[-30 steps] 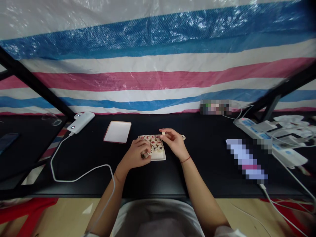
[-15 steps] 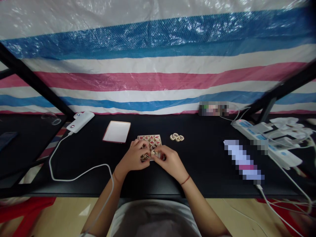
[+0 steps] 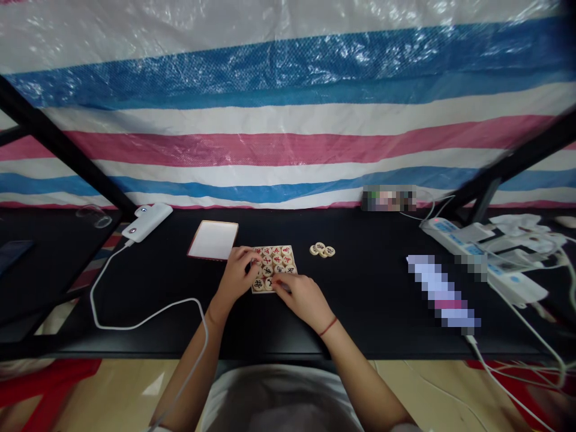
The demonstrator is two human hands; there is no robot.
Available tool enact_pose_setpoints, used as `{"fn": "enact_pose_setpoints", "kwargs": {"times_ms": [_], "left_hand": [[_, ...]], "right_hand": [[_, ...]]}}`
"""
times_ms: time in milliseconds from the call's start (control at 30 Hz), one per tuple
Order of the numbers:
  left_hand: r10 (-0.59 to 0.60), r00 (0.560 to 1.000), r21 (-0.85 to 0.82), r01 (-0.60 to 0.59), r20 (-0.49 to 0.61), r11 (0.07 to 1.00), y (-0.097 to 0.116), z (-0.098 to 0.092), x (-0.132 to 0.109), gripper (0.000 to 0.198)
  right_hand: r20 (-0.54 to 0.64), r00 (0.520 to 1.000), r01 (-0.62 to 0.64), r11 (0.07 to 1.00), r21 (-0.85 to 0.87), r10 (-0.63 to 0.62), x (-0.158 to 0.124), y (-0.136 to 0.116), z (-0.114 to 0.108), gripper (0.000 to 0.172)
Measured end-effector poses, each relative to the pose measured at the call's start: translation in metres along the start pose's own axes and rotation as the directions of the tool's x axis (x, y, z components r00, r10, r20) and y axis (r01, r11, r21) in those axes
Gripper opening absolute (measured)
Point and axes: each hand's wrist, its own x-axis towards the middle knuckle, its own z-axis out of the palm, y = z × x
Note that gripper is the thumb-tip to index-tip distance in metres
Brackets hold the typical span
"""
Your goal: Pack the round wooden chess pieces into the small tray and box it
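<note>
The square-looking tray (image 3: 294, 257) of round game pieces (image 3: 278, 260) is set mid-desk, its rows run left to right; no longer axis can be made out. Its left edge is overlapped by the left hand (image 3: 236, 273), half open, thumb parted from curved fingers. The near-right corner is covered by the right hand (image 3: 306, 297); whether a piece is gripped cannot be told. Desk surface (image 3: 279, 336) is left between tray and front edge. The tray is flanked by a shallow lid (image 3: 213, 239) at left and loose pieces (image 3: 323, 249) at right, both apart from it.
</note>
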Motion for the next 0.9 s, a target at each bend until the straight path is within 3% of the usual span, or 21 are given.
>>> {"fn": "enact_pose_setpoints", "kwargs": {"times_ms": [167,267,367,433,567,900], "left_hand": [[0.032,0.999,-0.029,-0.031,0.021,0.999,0.003,0.001,0.0,0.018],[0.085,0.994,-0.017,-0.084,0.073,0.996,0.007,0.001,-0.001,0.021],[0.112,0.983,0.016,-0.116,0.147,0.993,0.013,0.002,-0.003,0.021],[0.131,0.973,0.026,-0.138,0.188,0.99,0.017,0.004,-0.004,0.018],[0.161,0.958,0.048,-0.177,0.236,0.983,0.024,0.006,-0.005,0.016],[0.149,0.958,0.088,-0.175,0.246,0.981,0.027,0.008,-0.005,0.016]], "right_hand": [[-0.006,0.999,0.045,0.991,0.127,-0.045,0.002,0.005,-0.005,0.015],[-0.174,0.985,0.053,0.979,0.198,-0.018,0.009,0.03,-0.016,0.022],[-0.388,0.919,-0.06,0.997,0.043,0.072,0.02,0.068,-0.029,0.029],[-0.352,0.929,-0.147,0.987,-0.064,0.116,0.027,0.091,-0.035,0.036],[-0.258,0.957,-0.172,0.975,-0.142,0.131,0.035,0.113,-0.035,0.034],[-0.371,0.924,-0.132,0.988,-0.077,0.095,0.033,0.105,-0.03,0.023]]}}
